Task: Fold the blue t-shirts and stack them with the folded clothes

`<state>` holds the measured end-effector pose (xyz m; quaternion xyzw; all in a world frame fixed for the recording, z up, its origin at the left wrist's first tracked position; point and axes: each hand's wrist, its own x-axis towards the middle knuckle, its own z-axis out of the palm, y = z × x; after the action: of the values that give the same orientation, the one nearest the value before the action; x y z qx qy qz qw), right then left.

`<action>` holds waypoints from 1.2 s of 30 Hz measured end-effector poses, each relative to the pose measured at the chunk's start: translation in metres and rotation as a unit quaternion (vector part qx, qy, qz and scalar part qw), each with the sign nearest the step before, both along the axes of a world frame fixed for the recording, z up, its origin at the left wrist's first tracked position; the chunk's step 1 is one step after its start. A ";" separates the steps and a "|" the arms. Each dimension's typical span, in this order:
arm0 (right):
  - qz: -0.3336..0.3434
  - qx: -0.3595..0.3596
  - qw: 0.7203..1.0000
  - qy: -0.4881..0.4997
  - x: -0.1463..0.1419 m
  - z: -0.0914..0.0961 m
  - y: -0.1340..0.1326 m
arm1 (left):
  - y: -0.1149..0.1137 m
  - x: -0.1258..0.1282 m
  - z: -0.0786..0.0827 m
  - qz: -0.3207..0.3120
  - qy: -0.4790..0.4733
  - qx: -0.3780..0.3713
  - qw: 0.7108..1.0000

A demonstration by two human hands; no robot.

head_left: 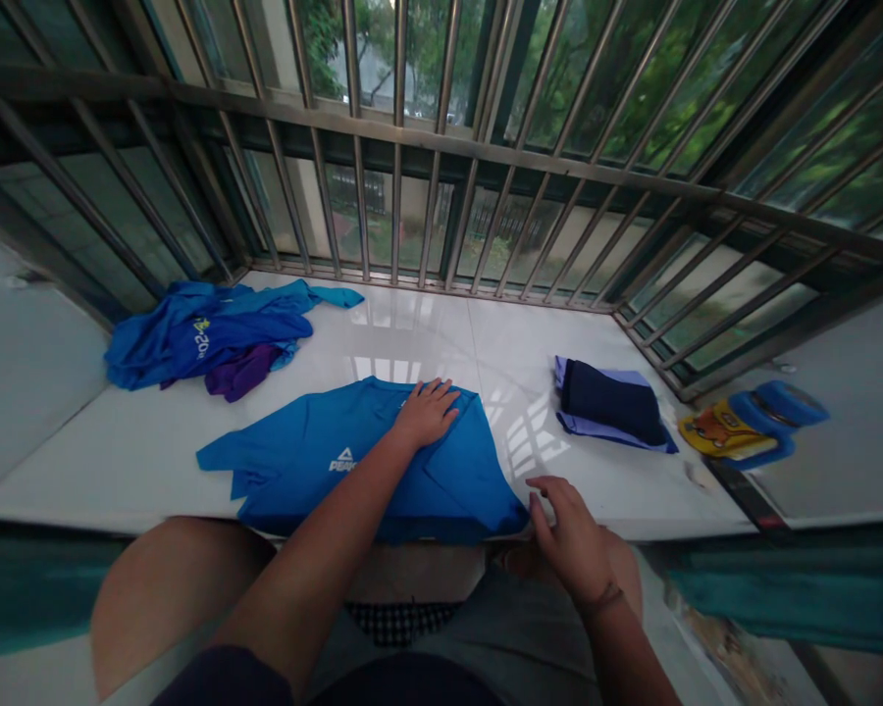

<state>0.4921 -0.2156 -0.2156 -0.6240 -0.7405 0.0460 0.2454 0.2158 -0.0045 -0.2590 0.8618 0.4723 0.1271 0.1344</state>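
On the worktop [427,333], near its front edge: blue shirt [301,461] laid out flat. Left grip [427,412] flattened, pressed on it, clasping nothing. Right grip [570,534] loosely curled, empty, fingertips [531,502] touching shirt's right corner.

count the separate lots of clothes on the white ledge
3: a blue shirt spread in the middle under the left hand, a crumpled heap at back left, a folded stack on the right. The heap may hide more garments.

White "PEA…" logo on the spread blue shirt [301,446]; "20" on the crumpled blue garment [183,338]
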 end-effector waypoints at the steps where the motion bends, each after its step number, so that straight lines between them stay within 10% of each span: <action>1: 0.020 -0.012 1.000 -0.010 0.000 -0.002 -0.001 | 0.000 0.000 0.000 0.000 0.000 0.000 1.000; 13: 0.049 -0.073 0.993 -0.084 0.002 -0.030 -0.003 | -0.004 0.004 0.006 0.013 -0.006 0.041 0.999; 21: 0.029 -0.055 0.996 -0.071 0.000 -0.041 -0.003 | -0.003 0.022 0.014 -0.171 -0.036 0.059 0.983; 36: 0.016 -0.013 0.996 -0.084 0.008 -0.049 -0.008 | 0.019 0.052 0.014 -0.142 0.019 0.038 0.989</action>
<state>0.4997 -0.2236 -0.2641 -0.6171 -0.7675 0.0071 0.1732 0.2680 0.0146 -0.2450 0.9269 0.3421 0.1085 0.1095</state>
